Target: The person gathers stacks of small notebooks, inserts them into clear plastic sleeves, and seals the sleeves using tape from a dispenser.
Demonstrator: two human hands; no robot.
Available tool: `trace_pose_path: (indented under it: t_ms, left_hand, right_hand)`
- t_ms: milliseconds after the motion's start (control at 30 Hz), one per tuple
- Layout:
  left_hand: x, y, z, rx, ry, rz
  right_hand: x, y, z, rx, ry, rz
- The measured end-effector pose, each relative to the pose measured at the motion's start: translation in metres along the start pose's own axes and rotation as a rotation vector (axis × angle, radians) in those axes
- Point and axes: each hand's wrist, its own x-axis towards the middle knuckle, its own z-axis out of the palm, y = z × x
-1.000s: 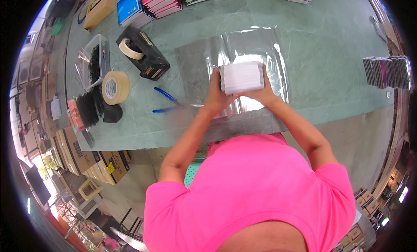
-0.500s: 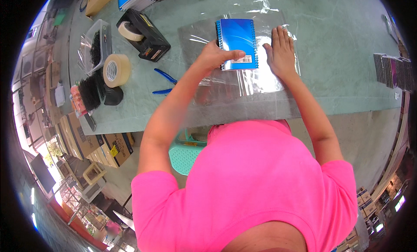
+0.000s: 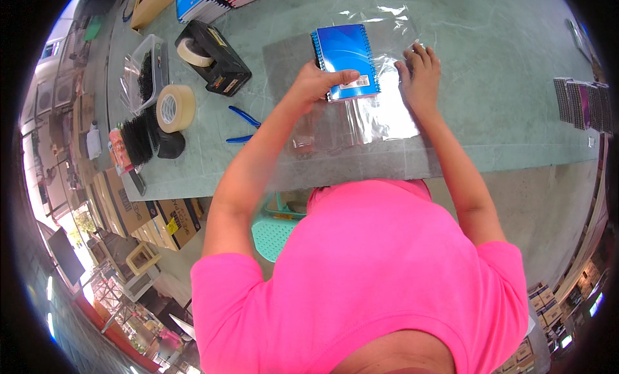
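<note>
A blue spiral notebook (image 3: 345, 51) with a white barcode label near its lower edge rests over a clear plastic sheet (image 3: 367, 122) on the green table. My left hand (image 3: 319, 82) grips the notebook by its lower left side, the thumb lying across the cover and the other fingers hidden beneath. To the right of the notebook, my right hand (image 3: 421, 80) touches the plastic near its right edge, fingers spread a little and slightly bent, holding nothing.
Left of my left arm lie blue-handled pliers (image 3: 244, 126). Beyond them are a black tape dispenser (image 3: 222, 58), a tape roll (image 3: 175, 108), a plastic box (image 3: 147, 71) and black spiral coils (image 3: 137, 138). Notebook stacks stand at the far edge (image 3: 200, 5) and far right (image 3: 581, 104).
The notebook has shifted slightly left and tilted a little in my left hand. My right hand's fingers have gone from flat and straight to slightly curled.
</note>
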Motion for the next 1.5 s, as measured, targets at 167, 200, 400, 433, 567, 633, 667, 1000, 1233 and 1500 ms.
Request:
trace_pose_path:
  t_ms: [167,200,400,433,567,633,667,1000,1233,1500]
  left_hand:
    - [0.002,-0.003,0.002,0.023,-0.01,-0.012]
    - [0.001,-0.005,-0.001,0.026,-0.008,-0.026]
    - [0.0,0.0,0.003,0.057,-0.003,-0.055]
    - [-0.002,0.005,0.006,0.063,-0.015,-0.084]
    - [0.001,-0.001,0.002,0.084,0.041,-0.052]
    - [0.0,-0.002,0.004,0.013,0.067,-0.001]
    - [0.001,-0.002,0.004,0.025,0.069,-0.027]
    - [0.002,-0.004,0.013,0.064,0.11,-0.014]
    - [-0.003,-0.007,0.01,0.339,0.167,0.004]
    - [0.017,-0.007,-0.012,0.664,0.631,0.529]
  right_hand:
    - [0.023,0.006,-0.03,0.402,-0.288,0.133]
    - [0.033,0.005,-0.042,0.427,-0.312,0.311]
    - [0.048,0.051,-0.079,0.999,-0.885,0.876]
    - [0.042,0.056,-0.071,1.06,-0.901,0.841]
    - [0.05,0.043,-0.074,1.145,-0.918,0.706]
    - [0.054,0.04,-0.073,1.065,-0.957,0.647]
    - [0.054,0.041,-0.07,1.068,-0.937,0.683]
    - [0.06,0.042,-0.068,0.979,-0.979,0.607]
    - [0.069,0.023,-0.085,0.796,-0.959,0.442]
    - [0.095,-0.019,-0.099,0.57,-0.932,0.124]
